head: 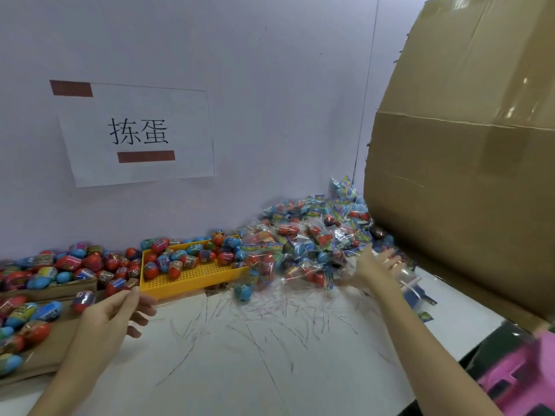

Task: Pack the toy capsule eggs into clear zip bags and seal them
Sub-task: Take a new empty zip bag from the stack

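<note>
Red-and-blue capsule eggs (90, 265), perforated yellow tray (192, 279), brown carton (465, 175)

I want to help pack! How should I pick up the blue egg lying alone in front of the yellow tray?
Pinch the blue plastic capsule egg across its rounded middle, fingers on either long side, coming down from above. It lies on the white table with open space on its near side, while the yellow perforated plastic tray and the bagged eggs crowd behind it.
</note>
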Demonstrator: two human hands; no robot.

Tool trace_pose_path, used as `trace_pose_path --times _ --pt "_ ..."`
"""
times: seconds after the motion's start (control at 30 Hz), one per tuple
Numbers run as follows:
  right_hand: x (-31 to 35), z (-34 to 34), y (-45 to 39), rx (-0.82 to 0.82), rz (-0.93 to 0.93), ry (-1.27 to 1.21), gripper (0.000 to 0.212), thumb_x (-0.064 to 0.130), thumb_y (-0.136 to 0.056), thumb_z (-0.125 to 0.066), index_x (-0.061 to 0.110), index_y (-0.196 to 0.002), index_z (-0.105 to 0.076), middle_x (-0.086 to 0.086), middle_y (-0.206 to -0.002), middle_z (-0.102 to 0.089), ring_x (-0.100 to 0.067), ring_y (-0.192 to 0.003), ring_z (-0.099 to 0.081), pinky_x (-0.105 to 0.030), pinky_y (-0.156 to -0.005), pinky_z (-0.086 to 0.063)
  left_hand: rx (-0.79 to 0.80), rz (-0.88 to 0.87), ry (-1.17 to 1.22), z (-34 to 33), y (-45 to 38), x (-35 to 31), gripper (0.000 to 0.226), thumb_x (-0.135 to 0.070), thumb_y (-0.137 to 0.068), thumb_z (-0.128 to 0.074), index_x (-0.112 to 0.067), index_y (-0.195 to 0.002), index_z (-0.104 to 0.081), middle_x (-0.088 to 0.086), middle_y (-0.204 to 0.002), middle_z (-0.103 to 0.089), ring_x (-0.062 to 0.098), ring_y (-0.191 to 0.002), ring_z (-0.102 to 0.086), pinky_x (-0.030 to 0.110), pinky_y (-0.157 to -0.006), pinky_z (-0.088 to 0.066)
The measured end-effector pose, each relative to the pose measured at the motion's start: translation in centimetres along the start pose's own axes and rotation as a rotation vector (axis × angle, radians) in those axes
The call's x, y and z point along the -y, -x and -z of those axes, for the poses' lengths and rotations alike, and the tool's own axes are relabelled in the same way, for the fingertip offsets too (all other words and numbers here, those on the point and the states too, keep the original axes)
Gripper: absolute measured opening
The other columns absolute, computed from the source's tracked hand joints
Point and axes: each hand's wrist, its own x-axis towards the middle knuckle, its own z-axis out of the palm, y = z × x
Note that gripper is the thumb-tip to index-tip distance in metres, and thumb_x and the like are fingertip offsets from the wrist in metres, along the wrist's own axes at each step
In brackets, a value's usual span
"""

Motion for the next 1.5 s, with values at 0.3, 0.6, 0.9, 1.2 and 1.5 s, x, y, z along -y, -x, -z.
trace_pose_path --times 0.3,0.6,0.9,1.2,1.5 --pt "-0.4 -0.8 0.2 -0.136 0.055 0.255 0.075 0.043 -0.096 -0.061 0.009 -0.154 -0.029 -0.032 -0.15 -0.035 -0.051 -0.136 -0.037 -0.07 -0.109 -0.033 0.022 -0.013 0.011 -0.3 0.1 -0.1 0.033 -0.024 -0.104 -0.05 -0.006 -0.09 -0.074 0.004 -0.073 -0.075 0.036 -0.079 -0.067 0.024 -0.05 -0.058" --pt "2.9 -2.0 3.8 -0.22 -0.007 0.232 0.062 0.021 -0.088 -0.073 0.012 -0.14 -0.04 -0.024 -0.136 -0.044 -0.038 -0.121 -0.043 -0.049 -0.096 -0.043 0.059 -0.047 0.001 -0.9 0.3 -0.1 0.035 -0.019 -0.104 -0.05 -0.003 -0.086 -0.074 0.007 -0.071 -0.073 0.04 -0.075 -0.065 0.022 -0.046 -0.053" --pt "2.7 0.9 3.4 0.009 0.205 0.023 0.061 0.058 -0.094 -0.062 0.006 -0.125 -0.048 -0.016 -0.116 -0.057 -0.034 -0.111 -0.053 -0.04 -0.086 -0.046 0.09 -0.025 -0.055 -1.1 0.3 0.3 0.036 -0.023 -0.103 -0.05 -0.005 -0.086 -0.076 0.008 -0.072 -0.074 0.04 -0.074 -0.066 0.024 -0.047 -0.054" --pt "0.2 3.5 1.4 0.062 0.179 0.023 0.042 0.041 -0.099 -0.062 0.004 -0.116 -0.056 -0.009 -0.111 -0.062 -0.025 -0.097 -0.058 -0.034 -0.081 -0.051 0.089 -0.02 -0.076 -1.8 1.0 -0.6 0.033 -0.023 -0.103 -0.05 -0.007 -0.089 -0.076 0.004 -0.074 -0.075 0.037 -0.076 -0.067 0.037 -0.063 -0.057" --pt "0.2 1.1 1.5 -0.023 0.18 -0.033 0.07 0.063 -0.083 -0.072 0.008 -0.12 -0.05 -0.01 -0.106 -0.059 -0.024 -0.09 -0.054 -0.032 -0.069 -0.041 0.271 -0.098 -0.089 -10.8 3.1 -4.2 0.027 -0.027 -0.103 -0.054 -0.017 -0.089 -0.075 -0.001 -0.08 -0.074 0.014 -0.069 -0.067 0.025 -0.056 -0.053"
